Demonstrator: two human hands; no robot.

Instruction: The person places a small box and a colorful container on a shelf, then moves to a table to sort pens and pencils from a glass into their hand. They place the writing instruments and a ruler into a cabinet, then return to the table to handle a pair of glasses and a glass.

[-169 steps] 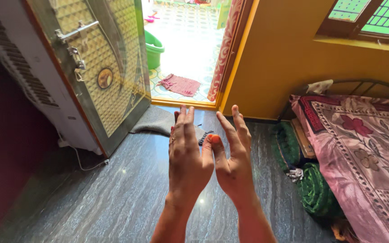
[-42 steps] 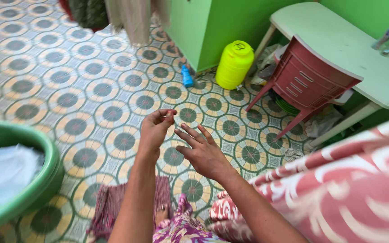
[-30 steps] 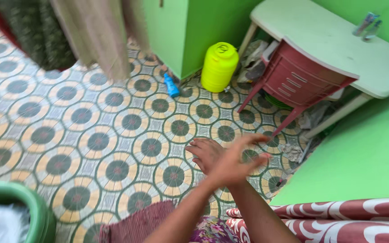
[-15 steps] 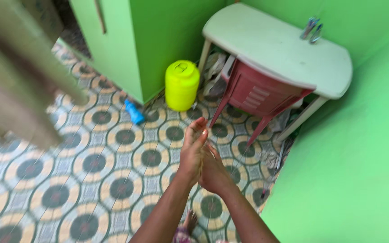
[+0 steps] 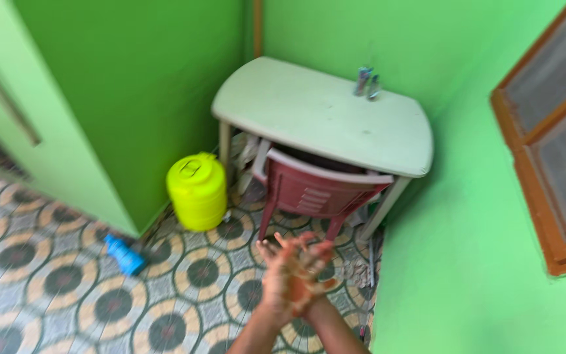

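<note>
Since half a second ago the view has been swung right and up: the bench [image 5: 322, 115] is now seen whole, a window frame [image 5: 548, 151] has come in at the right edge, and the hands have been lowered toward the bottom of the picture.

Both hands are blurred by motion. The left hand [image 5: 282, 275] and the right hand [image 5: 309, 272] are pressed together, palm against palm, with the fingers [image 5: 271, 250] spread loosely upward. Nothing is held – each grip is wide, closed on no object, only laid against the other hand.

Just beyond the fingertips a red chair [image 5: 319, 190] is tucked under the bench, its back facing the hands. Beyond and to the left of the hands a yellow can [image 5: 197, 191] stands upright on the floor [image 5: 54, 288], near the bench leg and against the green wall [image 5: 132, 78]. Further left, at about the level of the fingertips, a small blue thing [image 5: 124, 255] lies on the patterned tiles – too blurred to be identified. On the far edge of the bench, well beyond the hands, two small upright items [image 5: 367, 82] are set close together; their kind cannot be told.
</note>
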